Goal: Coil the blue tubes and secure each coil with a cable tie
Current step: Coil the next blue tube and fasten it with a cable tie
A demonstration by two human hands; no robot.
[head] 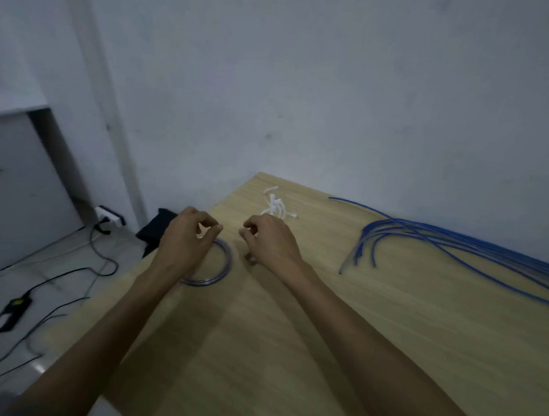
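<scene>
— Where does the job stand at the wooden table (324, 349)?

— One blue coil (223, 265) lies flat near the table's left edge, partly under the left hand (189, 242). That hand hovers over it with thumb and forefinger pinched together; whether a tie sits in the pinch, I cannot tell. The right hand (270, 240), just right of the coil, has its fingers curled in, and what they hold, if anything, is not visible.

— So which step is this?

— Fastening, by my reading: the coil is wound and the hands are working at its far rim. The white cable ties (275, 206) sit in a small heap just beyond the right hand.

— And afterwards?

— The loose blue tubes (452, 242) lie uncoiled, well to the right of the coil, fanned along the table's back edge. The next move calls for cinching a tie snugly around all turns, so the coil does not spring open, then fetching one of those tubes.
</scene>
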